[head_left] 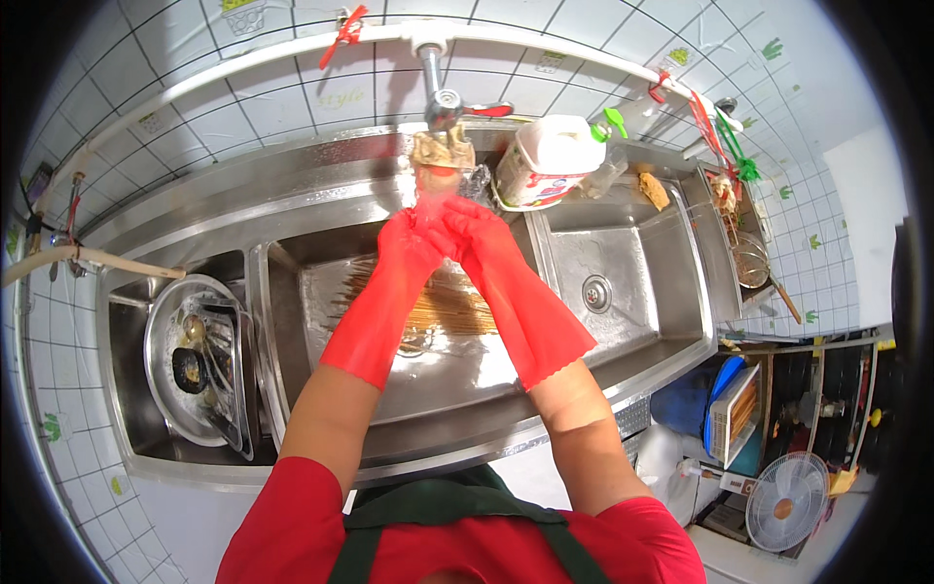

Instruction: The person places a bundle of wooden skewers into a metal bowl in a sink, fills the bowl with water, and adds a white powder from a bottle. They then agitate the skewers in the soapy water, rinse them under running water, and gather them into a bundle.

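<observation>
Both my hands wear long red rubber gloves and meet beneath the faucet [444,109], which has a cloth tied round its spout. My left hand [412,237] and my right hand [467,223] touch each other in what looks like running water. Whether anything lies between the fingers cannot be made out. Below them, many thin wooden skewers [452,314] lie in the middle basin of the stainless steel sink [438,431], partly hidden by the gloves and forearms.
A white plastic jug [554,157] stands on the sink's back ledge, with a yellowish sponge [654,191] farther right. The left basin holds a metal bowl [164,394] with trays and utensils. A wire strainer [750,260] lies at the right. A beige hose [109,259] reaches in from the left.
</observation>
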{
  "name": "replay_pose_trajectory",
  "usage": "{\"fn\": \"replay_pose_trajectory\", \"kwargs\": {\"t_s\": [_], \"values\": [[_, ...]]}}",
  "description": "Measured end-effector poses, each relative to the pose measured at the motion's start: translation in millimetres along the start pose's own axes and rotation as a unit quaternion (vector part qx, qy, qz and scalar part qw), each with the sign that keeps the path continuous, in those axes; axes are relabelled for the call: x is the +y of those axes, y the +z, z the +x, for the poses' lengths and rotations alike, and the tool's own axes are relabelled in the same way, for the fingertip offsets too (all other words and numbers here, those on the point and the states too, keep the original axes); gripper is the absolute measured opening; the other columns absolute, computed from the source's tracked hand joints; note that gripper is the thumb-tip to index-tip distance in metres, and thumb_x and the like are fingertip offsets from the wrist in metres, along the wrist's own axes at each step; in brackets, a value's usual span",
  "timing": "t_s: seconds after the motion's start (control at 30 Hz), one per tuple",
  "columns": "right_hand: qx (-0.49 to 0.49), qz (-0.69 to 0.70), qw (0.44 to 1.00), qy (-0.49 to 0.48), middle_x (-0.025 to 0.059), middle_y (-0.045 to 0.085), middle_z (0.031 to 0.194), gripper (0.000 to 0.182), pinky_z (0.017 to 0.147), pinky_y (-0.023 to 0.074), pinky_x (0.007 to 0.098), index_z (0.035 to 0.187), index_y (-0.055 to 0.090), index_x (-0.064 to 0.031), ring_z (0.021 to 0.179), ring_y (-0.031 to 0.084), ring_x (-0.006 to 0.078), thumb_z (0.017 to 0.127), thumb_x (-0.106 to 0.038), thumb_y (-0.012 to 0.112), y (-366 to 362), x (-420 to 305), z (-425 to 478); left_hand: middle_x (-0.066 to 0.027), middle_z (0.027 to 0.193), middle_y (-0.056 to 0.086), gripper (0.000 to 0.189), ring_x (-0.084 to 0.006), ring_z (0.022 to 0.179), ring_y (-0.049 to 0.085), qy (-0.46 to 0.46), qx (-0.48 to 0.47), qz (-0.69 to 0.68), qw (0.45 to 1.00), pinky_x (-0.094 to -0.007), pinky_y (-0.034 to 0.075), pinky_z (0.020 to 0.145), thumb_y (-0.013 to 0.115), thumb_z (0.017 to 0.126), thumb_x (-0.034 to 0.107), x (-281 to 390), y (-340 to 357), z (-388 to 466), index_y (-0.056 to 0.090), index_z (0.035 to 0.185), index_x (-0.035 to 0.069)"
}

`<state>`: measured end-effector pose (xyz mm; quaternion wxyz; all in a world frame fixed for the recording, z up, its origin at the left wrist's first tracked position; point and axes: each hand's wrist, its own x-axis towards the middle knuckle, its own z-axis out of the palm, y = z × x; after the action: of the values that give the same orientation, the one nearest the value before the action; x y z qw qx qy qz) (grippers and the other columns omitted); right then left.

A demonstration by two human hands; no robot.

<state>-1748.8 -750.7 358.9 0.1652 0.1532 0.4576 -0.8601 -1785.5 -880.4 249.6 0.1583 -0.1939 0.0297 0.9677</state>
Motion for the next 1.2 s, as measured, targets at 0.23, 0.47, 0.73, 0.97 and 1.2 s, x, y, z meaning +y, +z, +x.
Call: {"fn": "replay_pose_trajectory", "kwargs": {"t_s": [0.23, 0.47, 0.73, 0.97, 1.2], "values": [[-0.021, -0.249, 0.966, -0.062, 0.0119, 0.063, 0.135, 0.028, 0.097, 0.0549, 0.0379, 0.125, 0.068, -0.0059, 0.108, 0.067, 0.0254, 0.098, -0.011, 0.066, -45.3, 51.9, -13.4, -0.0142, 0.114, 0.072, 0.037, -0.0260, 0.099, 0.069, 0.126, -0.023, 0.510, 0.851, -0.0374, 0.057, 0.083, 0.061, 0.101, 0.029, 14.7, 3.4, -32.9, 0.067, 0.119, -0.002], [-0.365, -0.822, 0.373, -0.227, 0.0151, 0.039, 0.161, 0.103, 0.124, 0.0190, 0.0611, 0.156, 0.040, -0.0151, 0.150, 0.032, 0.0398, 0.071, -0.051, 0.085, -101.1, 206.1, -70.4, -0.0117, 0.103, 0.075, 0.028, -0.0191, 0.095, 0.070, 0.216, 0.122, 0.764, 0.596, -0.0360, 0.055, 0.084, 0.068, 0.098, 0.025, 79.1, -122.7, -90.2, 0.072, 0.110, 0.000], [-0.042, -0.835, 0.522, -0.168, 0.0204, 0.044, 0.157, 0.112, 0.119, 0.0305, 0.0571, 0.155, 0.040, -0.0099, 0.149, 0.035, 0.0419, 0.063, -0.048, 0.091, -127.9, 190.5, 88.3, -0.0100, 0.126, 0.070, 0.051, -0.0275, 0.115, 0.067, -0.116, 0.345, 0.458, 0.811, -0.0443, 0.053, 0.101, 0.065, 0.100, 0.035, 26.1, -186.4, -171.3, 0.054, 0.139, 0.004], [-0.140, -0.797, 0.585, -0.051, 0.0195, 0.069, 0.121, 0.060, 0.098, 0.0505, 0.0477, 0.131, 0.064, -0.0106, 0.115, 0.064, 0.0399, 0.079, -0.035, 0.084, -116.7, 154.4, 106.7, -0.0113, 0.156, 0.048, 0.060, -0.0280, 0.141, 0.049, 0.011, 0.333, 0.135, 0.933, -0.0443, 0.040, 0.117, 0.060, 0.101, 0.038, -39.9, -191.9, -116.5, 0.045, 0.152, 0.010], [-0.120, -0.802, 0.572, -0.124, 0.0199, 0.066, 0.128, 0.081, 0.103, 0.0489, 0.0482, 0.140, 0.058, -0.0097, 0.120, 0.062, 0.0388, 0.072, -0.046, 0.085, -116.2, 192.8, 40.9, -0.0117, 0.132, 0.060, 0.039, -0.0292, 0.118, 0.058, 0.072, 0.278, 0.030, 0.958, -0.0439, 0.049, 0.103, 0.055, 0.105, 0.034, -55.3, -242.4, -77.3, 0.056, 0.135, 0.009]]}}
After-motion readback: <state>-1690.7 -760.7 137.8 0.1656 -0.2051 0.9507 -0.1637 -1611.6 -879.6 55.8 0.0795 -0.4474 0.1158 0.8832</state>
